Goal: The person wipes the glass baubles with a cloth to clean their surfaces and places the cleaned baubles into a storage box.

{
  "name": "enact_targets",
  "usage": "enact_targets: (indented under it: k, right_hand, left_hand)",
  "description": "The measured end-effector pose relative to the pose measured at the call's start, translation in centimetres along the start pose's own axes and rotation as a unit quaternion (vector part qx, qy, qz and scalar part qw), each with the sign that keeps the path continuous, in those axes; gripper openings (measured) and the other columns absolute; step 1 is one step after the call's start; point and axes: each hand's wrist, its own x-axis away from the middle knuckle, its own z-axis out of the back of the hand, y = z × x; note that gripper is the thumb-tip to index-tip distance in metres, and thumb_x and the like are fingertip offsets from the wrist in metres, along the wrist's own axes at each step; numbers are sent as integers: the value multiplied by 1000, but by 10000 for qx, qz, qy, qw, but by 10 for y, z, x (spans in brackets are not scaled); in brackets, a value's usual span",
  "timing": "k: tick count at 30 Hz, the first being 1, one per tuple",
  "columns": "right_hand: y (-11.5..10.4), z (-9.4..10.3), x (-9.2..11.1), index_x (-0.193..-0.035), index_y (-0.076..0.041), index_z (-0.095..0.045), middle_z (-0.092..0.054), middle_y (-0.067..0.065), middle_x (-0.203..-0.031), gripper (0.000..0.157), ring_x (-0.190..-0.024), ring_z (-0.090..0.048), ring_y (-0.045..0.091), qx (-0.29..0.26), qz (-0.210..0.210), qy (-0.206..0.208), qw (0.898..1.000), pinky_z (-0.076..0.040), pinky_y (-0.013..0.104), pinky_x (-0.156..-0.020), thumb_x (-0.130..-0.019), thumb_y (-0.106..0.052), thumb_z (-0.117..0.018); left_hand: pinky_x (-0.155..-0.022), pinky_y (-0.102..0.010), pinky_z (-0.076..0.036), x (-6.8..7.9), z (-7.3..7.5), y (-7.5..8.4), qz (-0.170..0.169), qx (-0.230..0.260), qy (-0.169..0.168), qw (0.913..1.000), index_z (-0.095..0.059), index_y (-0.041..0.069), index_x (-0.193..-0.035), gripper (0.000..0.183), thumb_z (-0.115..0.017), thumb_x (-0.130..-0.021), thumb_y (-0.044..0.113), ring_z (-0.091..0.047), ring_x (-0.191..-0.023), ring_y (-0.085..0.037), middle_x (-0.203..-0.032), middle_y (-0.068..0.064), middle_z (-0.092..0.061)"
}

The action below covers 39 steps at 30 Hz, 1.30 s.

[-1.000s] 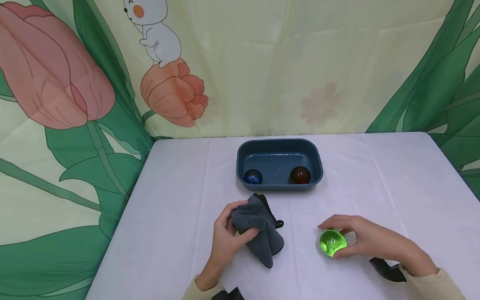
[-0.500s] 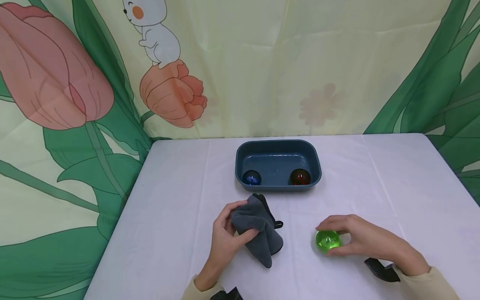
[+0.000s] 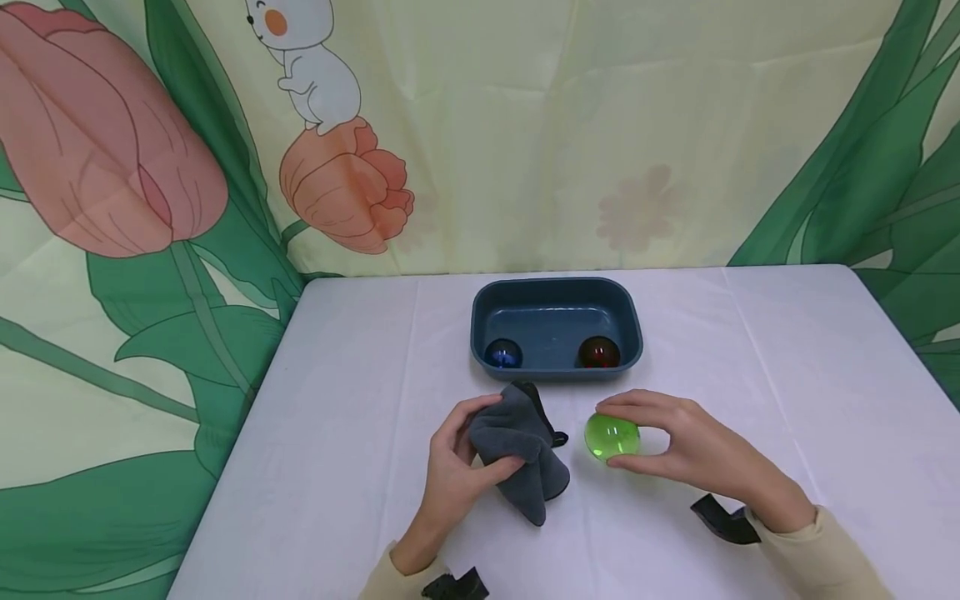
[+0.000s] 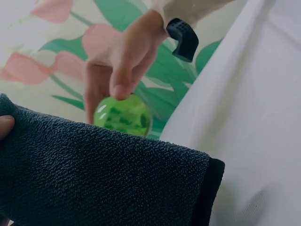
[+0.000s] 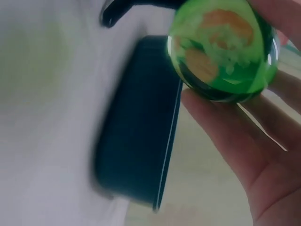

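Observation:
My right hand (image 3: 686, 437) pinches a clear green ball (image 3: 612, 437) between thumb and fingers, close to the right of a dark grey cloth. In the right wrist view the green ball (image 5: 223, 49) shows the fingers through it. My left hand (image 3: 459, 467) grips the folded grey cloth (image 3: 517, 450), its thumb across the front and a black loop at the cloth's right edge. From the left wrist the cloth (image 4: 103, 174) covers the lower part of the ball (image 4: 123, 115). Most of the left hand is hidden there.
Behind the hands stands a dark blue rectangular tub (image 3: 557, 375) on the white-covered table (image 3: 345, 400). Inside it lie a blue ball (image 3: 503, 353) at left and a dark red ball (image 3: 598, 352) at right. A flowered curtain (image 3: 510, 133) hangs behind the table.
The right hand has lifted the green ball off the table and brought it left and forward, nearer the cloth. The left hand and cloth have shifted only slightly.

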Motion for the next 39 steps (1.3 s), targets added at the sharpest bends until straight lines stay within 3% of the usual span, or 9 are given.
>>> enact_targets:
  k: [8, 15, 26, 31, 39]
  right_hand:
    - [-11, -7, -17, -125, -14, -68, -65, -2, -125, 57, -111, -63, 10, -511, 545, 575, 9955, -49, 10, -93, -74, -27, -89]
    - [-22, -13, -28, -127, -15, -67, -66, 0, -127, 64, -117, -61, 10, -953, 322, 715, 9924, -52, 15, -92, -67, -13, -92]
    - [-28, -21, -33, -126, -12, -67, -67, 1, -126, 55, -113, -63, 9, -1489, -247, 803, 9853, -62, 30, -78, -75, -17, -87]
    - [-30, -26, -36, -123, -13, -69, -69, 2, -122, 48, -110, -63, 6, -1955, -684, 934, 9738, -62, 28, -75, -78, -14, -85]
    - [-38, -39, -42, -120, -14, -70, -69, 4, -119, 42, -101, -69, 10, -2664, -1438, 1254, 9448, -61, 27, -75, -80, -17, -83]
  left_hand:
    - [-102, -28, -51, -3, -5, -1, 72, 0, -74, 9999, -53, 1, -134, 64, -79, -77, -6, -60, -118, -19, -133, -21, -55]
    - [-102, -30, -51, -4, -14, 2, 99, -193, -213, 9995, -53, 4, -135, 64, -80, -78, -3, -61, -117, -18, -133, -19, -55]
    - [-107, -32, -46, -7, -18, 3, 133, -195, -177, 9996, -54, 5, -135, 66, -81, -76, -6, -57, -124, -22, -137, -15, -54]
    - [-108, -33, -46, -7, -22, 4, 57, -321, -231, 9992, -54, 6, -134, 68, -83, -74, -6, -54, -128, -22, -141, -15, -51]
    - [-107, -33, -46, -10, -29, -2, -329, -684, -169, 9970, -52, 7, -137, 75, -84, -71, -8, -50, -131, -25, -145, -14, -49]
